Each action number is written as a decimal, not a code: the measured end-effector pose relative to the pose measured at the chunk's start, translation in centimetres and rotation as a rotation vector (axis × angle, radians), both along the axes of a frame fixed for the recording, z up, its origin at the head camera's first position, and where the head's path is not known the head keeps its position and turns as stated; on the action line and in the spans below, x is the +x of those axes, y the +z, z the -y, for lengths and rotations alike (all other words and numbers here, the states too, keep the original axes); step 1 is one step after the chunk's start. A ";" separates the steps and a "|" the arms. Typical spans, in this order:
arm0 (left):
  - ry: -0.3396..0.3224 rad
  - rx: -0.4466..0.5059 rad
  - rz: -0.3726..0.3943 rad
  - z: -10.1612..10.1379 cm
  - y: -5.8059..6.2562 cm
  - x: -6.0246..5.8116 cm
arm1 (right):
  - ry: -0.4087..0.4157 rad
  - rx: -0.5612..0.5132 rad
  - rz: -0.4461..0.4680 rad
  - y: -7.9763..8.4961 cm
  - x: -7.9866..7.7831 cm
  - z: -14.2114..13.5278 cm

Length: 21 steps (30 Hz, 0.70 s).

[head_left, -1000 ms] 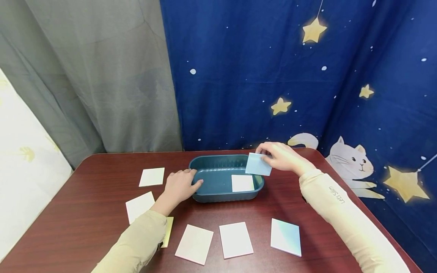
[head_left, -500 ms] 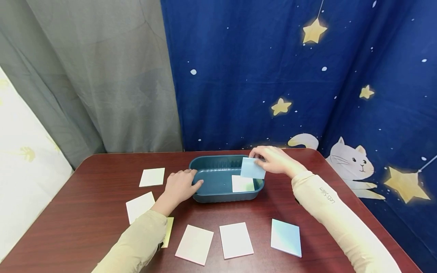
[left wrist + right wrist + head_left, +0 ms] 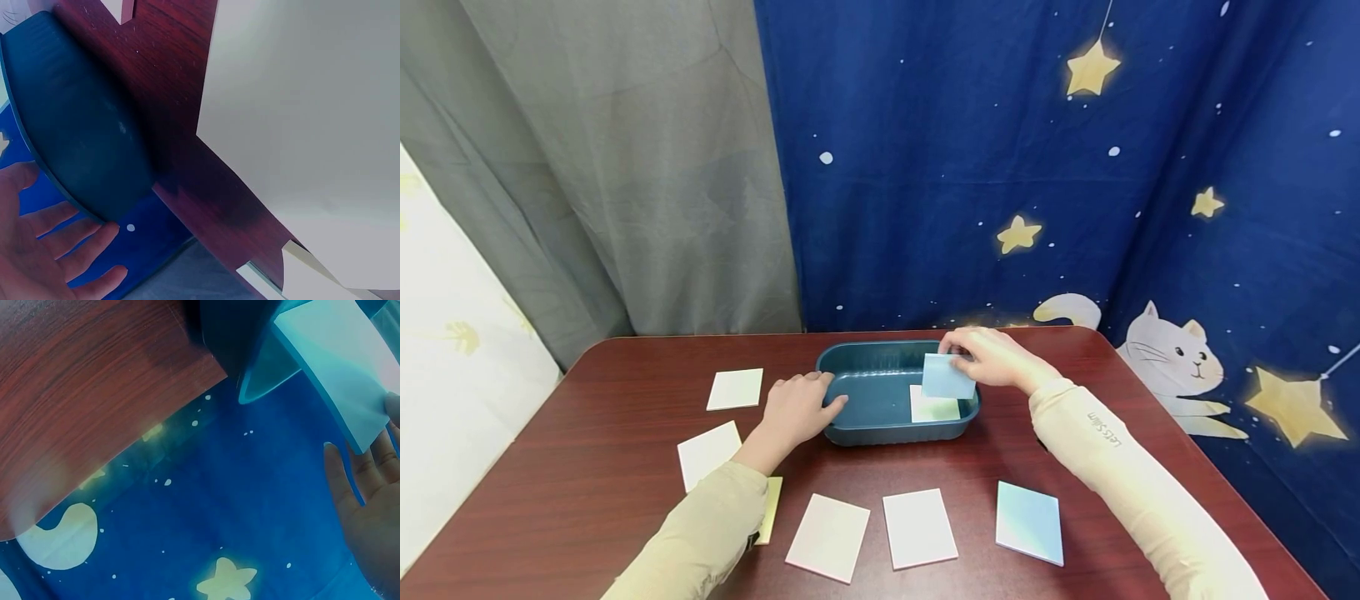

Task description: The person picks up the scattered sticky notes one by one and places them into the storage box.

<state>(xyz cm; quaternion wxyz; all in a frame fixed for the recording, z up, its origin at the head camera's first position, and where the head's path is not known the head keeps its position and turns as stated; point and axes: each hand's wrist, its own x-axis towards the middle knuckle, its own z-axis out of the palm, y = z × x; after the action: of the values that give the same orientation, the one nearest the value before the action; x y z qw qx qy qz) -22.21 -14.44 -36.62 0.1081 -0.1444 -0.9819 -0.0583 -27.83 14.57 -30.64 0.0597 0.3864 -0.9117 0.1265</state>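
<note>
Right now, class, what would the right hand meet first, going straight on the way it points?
The right hand, holding a light blue pad, would probably meet the teal tray's far wall first; its height is unclear, so it might pass above, toward the blue curtain.

Eight paper pads, one tub

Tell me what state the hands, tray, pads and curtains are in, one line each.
Tray: upright, open-topped, a pale pad inside.
Held blue pad: above the tray.
Right hand: pinching that pad.
Left hand: touching the tray.
Yellow pad: partly hidden by a sleeve.
Other pads: flat on the table.
Curtains: hanging.
</note>
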 end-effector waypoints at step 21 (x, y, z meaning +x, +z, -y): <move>-0.006 0.003 -0.009 0.1 0.1 0.0 | 0.021 0.031 0.093 -1.2 -0.6 1.1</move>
<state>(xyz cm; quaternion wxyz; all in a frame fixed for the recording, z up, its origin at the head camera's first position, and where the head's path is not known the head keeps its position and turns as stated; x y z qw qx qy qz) -22.23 -14.49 -36.49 0.1126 -0.1474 -0.9808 -0.0594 -28.45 13.47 -31.85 0.0097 0.3906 -0.9112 0.1309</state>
